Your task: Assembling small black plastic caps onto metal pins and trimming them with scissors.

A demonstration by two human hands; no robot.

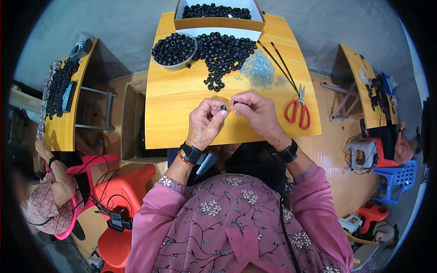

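Over the near part of the wooden table (173,113), my two hands are close together, fingertips a short gap apart. My left hand (204,122) pinches a small black ring-shaped piece (223,108) between thumb and forefinger, with a pale glint at its middle. Between the fingertips of my right hand (260,117) is another small black piece (235,103), mostly hidden. Just beyond the hands lies a loose heap of black round pieces with holes (221,51), like beads or caps. Beside that heap is a pile of tiny pale-blue clear pieces (258,69).
A clear bowl (174,67) of black pieces stands far left, and an open box (218,22) holds more at the back. Red-handled scissors (298,111) and two dark thin sticks (281,63) lie right. Another person's arm (62,177) rests near the left side table (68,132).
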